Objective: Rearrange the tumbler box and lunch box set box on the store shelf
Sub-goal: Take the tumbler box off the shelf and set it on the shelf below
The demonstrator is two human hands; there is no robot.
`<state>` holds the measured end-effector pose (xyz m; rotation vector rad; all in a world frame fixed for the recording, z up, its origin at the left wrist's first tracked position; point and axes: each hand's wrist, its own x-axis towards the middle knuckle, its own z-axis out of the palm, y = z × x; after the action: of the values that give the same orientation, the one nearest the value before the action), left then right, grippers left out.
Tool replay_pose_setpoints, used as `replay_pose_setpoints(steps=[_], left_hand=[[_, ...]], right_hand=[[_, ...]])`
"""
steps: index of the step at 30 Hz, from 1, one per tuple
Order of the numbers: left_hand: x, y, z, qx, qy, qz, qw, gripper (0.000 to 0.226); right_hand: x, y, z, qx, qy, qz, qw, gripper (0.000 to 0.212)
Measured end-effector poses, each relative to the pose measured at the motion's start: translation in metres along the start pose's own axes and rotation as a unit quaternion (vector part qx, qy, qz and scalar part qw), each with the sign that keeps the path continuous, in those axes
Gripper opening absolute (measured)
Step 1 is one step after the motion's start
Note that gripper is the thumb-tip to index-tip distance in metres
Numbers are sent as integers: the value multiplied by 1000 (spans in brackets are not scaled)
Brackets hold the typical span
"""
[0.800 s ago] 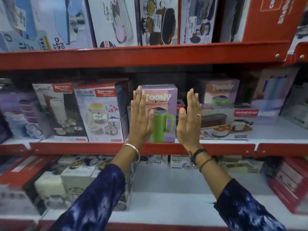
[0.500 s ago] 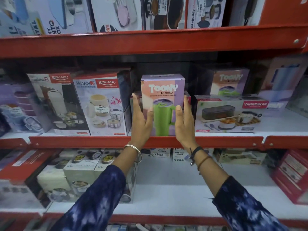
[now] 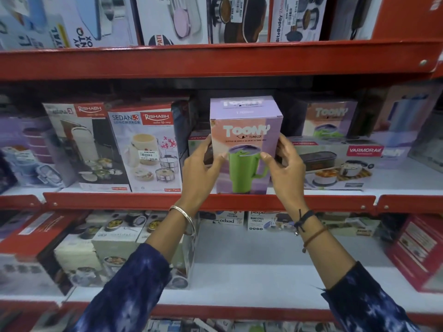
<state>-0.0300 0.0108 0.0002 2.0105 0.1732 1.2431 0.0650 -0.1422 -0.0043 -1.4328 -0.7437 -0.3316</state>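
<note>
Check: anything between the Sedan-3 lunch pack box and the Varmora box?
Head view: the Toony tumbler box, clasped by left hand and right hand.

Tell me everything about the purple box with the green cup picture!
The tumbler box is tall purple and peach cardboard, printed "Toony Tumbler" above a green lidded mug with a handle. It looks closed and stands upright at the front edge of the middle red shelf. The left hand and right hand grip its two sides, thumbs on the front.

red-edged middle shelf (image 3: pixel 215 202) carries the tumbler box (image 3: pixel 247 130) upright between sedan-3 box (image 3: pixel 146 149) and varmora box (image 3: pixel 340 164).
</note>
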Motion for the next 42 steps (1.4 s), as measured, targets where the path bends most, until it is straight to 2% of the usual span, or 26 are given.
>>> replay_pose_setpoints(steps=[6,12,16,22,31,36,42], left_hand=[[-14,36,5,-24,28,5,999,54],[-47,67,19,-33,6,-3,999,55],[-79,58,34,4,-41,-22,999,56],[-134,41,53,26,-89,-72,993,51],[-188,-5,86,41,-195,-160,967,43],[-207,-31,116,47,-212,-205,954,39],[-215,-50,148,39,-188,-257,947,37]], right_hand=[[-14,-31,-36,14,44,-48,998,56],[-38,-26,-84,-64,69,-72,993,58],[-70,0,-106,-73,64,-26,995,56],[-118,41,-128,-70,11,76,995,58],[-162,106,-148,-119,-60,131,982,55],[-173,144,-152,-97,-79,199,972,52],[-169,175,-148,-78,-58,255,962,50]])
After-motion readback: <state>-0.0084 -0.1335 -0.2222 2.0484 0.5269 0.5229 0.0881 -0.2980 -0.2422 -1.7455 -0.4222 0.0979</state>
